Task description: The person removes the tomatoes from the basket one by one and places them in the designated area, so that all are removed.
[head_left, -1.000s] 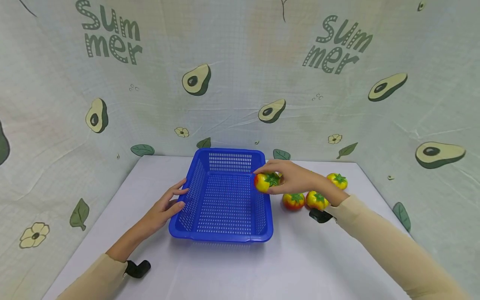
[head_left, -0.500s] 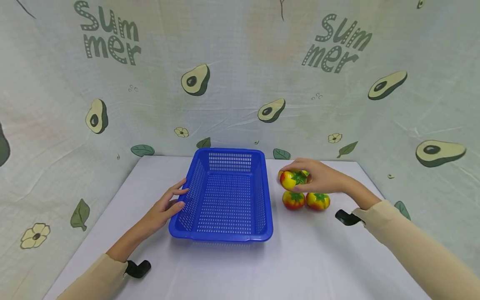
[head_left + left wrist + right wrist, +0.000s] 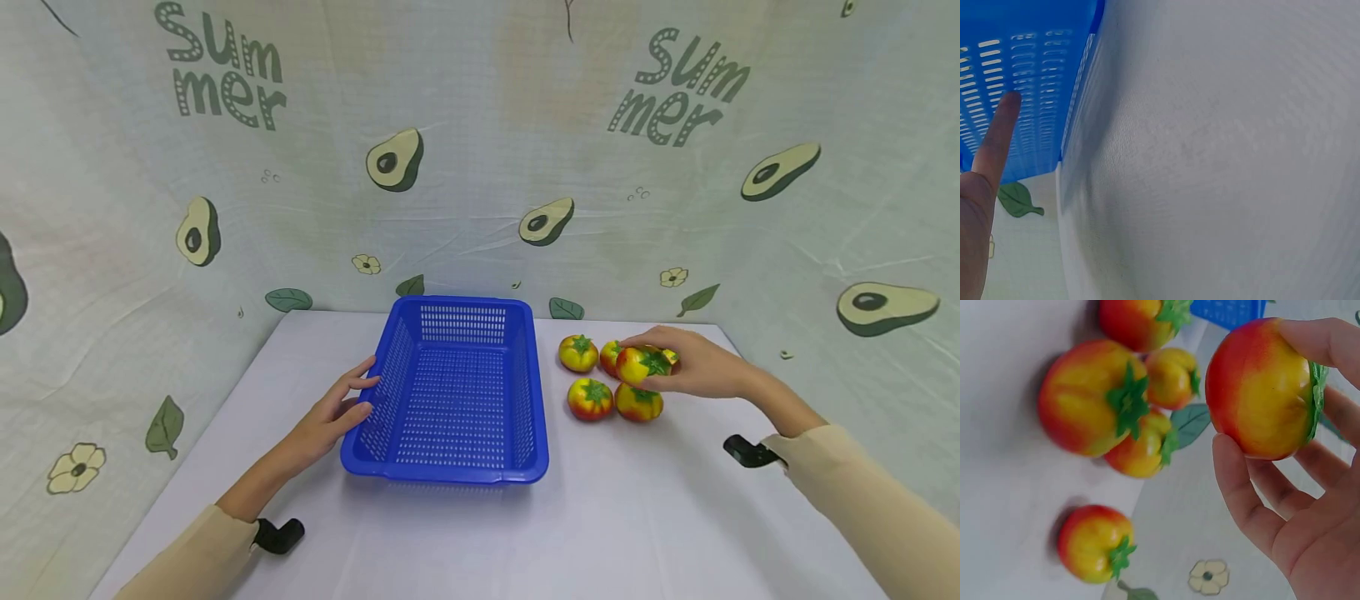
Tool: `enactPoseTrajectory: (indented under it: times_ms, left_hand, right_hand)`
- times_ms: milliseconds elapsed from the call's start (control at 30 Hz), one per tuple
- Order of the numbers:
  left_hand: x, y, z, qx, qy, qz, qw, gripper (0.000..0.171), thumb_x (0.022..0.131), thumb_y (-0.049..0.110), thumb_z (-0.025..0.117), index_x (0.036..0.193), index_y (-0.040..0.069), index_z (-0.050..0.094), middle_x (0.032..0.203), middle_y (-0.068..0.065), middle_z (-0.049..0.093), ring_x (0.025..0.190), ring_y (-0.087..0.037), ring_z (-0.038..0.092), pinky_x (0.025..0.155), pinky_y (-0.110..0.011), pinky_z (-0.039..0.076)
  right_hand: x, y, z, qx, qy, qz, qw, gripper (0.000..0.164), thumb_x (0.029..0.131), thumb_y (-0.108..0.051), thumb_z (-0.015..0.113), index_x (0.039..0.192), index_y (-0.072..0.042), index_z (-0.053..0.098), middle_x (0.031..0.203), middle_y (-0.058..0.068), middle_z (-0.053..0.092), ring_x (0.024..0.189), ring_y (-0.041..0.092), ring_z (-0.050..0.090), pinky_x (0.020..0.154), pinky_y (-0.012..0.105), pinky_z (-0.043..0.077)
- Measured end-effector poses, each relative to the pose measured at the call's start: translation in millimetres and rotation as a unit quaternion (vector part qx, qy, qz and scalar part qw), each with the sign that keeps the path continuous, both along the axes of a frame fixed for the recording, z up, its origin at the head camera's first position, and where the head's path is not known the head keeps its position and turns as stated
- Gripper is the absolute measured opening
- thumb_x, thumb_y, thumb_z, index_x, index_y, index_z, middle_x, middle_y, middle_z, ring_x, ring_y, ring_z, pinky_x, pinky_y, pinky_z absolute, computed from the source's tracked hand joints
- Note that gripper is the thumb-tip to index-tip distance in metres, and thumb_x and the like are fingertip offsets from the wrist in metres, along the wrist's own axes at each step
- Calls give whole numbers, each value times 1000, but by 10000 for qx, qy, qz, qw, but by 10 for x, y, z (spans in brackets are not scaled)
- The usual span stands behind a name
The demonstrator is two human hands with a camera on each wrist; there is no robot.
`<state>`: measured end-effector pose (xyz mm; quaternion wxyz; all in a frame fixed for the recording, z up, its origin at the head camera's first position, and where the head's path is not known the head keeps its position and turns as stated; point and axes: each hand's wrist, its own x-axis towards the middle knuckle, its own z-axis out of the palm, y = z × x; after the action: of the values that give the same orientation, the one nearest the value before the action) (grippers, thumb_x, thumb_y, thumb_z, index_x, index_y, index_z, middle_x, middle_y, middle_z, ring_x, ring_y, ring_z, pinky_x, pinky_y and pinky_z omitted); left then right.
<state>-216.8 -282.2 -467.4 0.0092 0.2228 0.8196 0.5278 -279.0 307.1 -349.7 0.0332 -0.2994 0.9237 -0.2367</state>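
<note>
My right hand [image 3: 693, 362] pinches a red-and-yellow toy persimmon [image 3: 634, 365] by its sides, thumb across from the fingers. In the right wrist view, this persimmon [image 3: 1260, 394] shows its green leafy top turned toward the palm. It is held over the group of other persimmons, overlapping some of them in the head view. My left hand [image 3: 326, 421] rests at the left rim of a blue plastic basket [image 3: 540, 417], two fingertips over the edge. One straight finger [image 3: 1000, 134] touches the slotted outer wall in the left wrist view.
Several more persimmons stand right of the basket: one at the back [image 3: 578, 353], one in front [image 3: 590, 399], another beside it [image 3: 638, 406]. Others are partly hidden by my right hand. A white table [image 3: 450, 542] lies beneath; a printed curtain [image 3: 465, 100] hangs around it.
My right hand has moved to the right with the persimmon, from the basket's right rim to over the other persimmons, uncovering those nearer the basket. My left hand stays at the rim.
</note>
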Motion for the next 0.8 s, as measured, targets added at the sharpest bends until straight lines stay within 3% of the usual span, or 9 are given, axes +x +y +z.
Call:
enactPoseTrajectory:
  times_ms: [167,400,667,800]
  left_hand:
    - [-1,0,2,-5,9,-5,10000,33,111,18,54,144,13,50,179,-8,14,158,-52,21,118,-76,29]
    - [10,9,8,-13,28,46,10000,35,111,18,54,146,13,51,179,-9,15,160,-51,15,119,-76,27]
    - [9,12,18,0,48,35,10000,36,111,18,54,146,12,51,179,-9,15,160,-51,16,119,-75,28]
    - [12,9,3,-35,70,78,9999,36,111,18,55,147,13,51,178,-9,16,160,-51,17,118,-74,29]
  right_hand:
    - [45,218,-46,-24,112,-63,9999,57,91,-29,86,142,-13,65,138,9,67,111,20,62,76,27,61]
    - [80,494,-118,-80,-121,-324,9994,56,92,-27,85,142,-10,64,138,11,66,109,11,56,76,26,59]
    - [64,712,-236,299,-171,-554,9979,57,92,-26,85,141,-5,64,139,21,64,114,33,61,82,27,58]
    - [51,776,-314,336,-278,-575,9974,58,92,-26,84,141,-4,64,139,24,63,117,38,61,88,42,60]
